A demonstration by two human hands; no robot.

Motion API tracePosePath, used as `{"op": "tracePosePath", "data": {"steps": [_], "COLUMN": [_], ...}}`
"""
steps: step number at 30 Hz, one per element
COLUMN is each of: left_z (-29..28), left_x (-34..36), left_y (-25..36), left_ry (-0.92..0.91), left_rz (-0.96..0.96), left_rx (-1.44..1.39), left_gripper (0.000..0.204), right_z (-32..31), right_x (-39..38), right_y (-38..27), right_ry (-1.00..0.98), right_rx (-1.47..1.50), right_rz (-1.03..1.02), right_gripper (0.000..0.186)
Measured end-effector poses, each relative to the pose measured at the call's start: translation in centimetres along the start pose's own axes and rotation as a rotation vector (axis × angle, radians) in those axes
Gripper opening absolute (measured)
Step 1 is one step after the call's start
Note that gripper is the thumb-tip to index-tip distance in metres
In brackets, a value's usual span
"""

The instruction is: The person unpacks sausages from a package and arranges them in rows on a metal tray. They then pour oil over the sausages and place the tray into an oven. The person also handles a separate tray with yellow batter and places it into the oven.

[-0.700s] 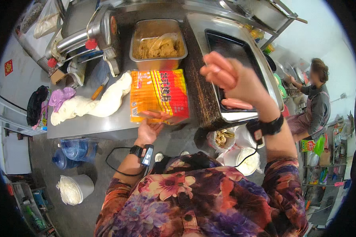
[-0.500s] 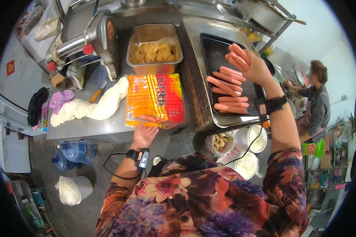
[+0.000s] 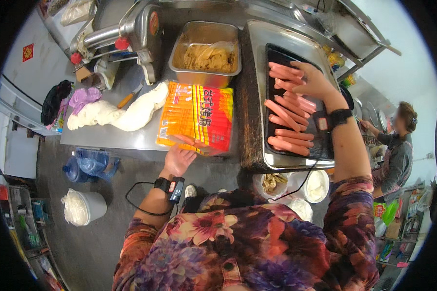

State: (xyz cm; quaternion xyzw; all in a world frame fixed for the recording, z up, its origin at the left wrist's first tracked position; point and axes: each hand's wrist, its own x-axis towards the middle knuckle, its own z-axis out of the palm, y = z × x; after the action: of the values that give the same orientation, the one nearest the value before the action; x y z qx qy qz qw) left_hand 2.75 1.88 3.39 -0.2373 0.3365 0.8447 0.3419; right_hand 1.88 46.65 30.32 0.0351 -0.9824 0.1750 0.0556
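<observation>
Pink sausages (image 3: pixel 287 114) lie in loose rows in a black tray (image 3: pixel 272 52), which rests in a larger metal tray. My right hand (image 3: pixel 315 86) is over the tray's far part, its fingers curled round the ends of several sausages (image 3: pixel 285 71) there. At the near edge of an orange-and-red plastic sausage packet (image 3: pixel 183 114), my left hand (image 3: pixel 180 160) lies palm up with fingers stretched out, touching the packet. A few loose sausages (image 3: pixel 192 141) show at that edge, just above its fingertips.
Behind the packet is a metal pan (image 3: pixel 206 77) of brown filling. Twisted dough (image 3: pixel 131 112) lies left of it, with a knife (image 3: pixel 126 99) and a dough roller machine (image 3: pixel 126 34) beyond. Buckets (image 3: pixel 317 186) stand below the tray. Another person (image 3: pixel 395 145) works at far right.
My right hand has lowered its sausages to the far part of the black tray. My left hand stays by the packet. The whole view has shifted slightly.
</observation>
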Motion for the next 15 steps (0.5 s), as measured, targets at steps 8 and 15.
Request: {"op": "tracePosePath", "data": {"steps": [8, 15], "left_z": [-0.2, -0.4], "left_x": [0.9, 1.3], "left_y": [1.0, 0.2], "left_ry": [-0.035, -0.16], "left_rz": [-0.101, -0.17], "left_rx": [0.107, 0.227], "left_gripper": [0.045, 0.032], "right_z": [0.4, 10.9], "right_x": [-4.9, -7.1], "right_y": [-13.4, -22.2], "right_ry": [0.095, -0.45], "right_rx": [0.235, 0.467], "right_rz": [-0.156, -0.346], "right_gripper": [0.045, 0.043]}}
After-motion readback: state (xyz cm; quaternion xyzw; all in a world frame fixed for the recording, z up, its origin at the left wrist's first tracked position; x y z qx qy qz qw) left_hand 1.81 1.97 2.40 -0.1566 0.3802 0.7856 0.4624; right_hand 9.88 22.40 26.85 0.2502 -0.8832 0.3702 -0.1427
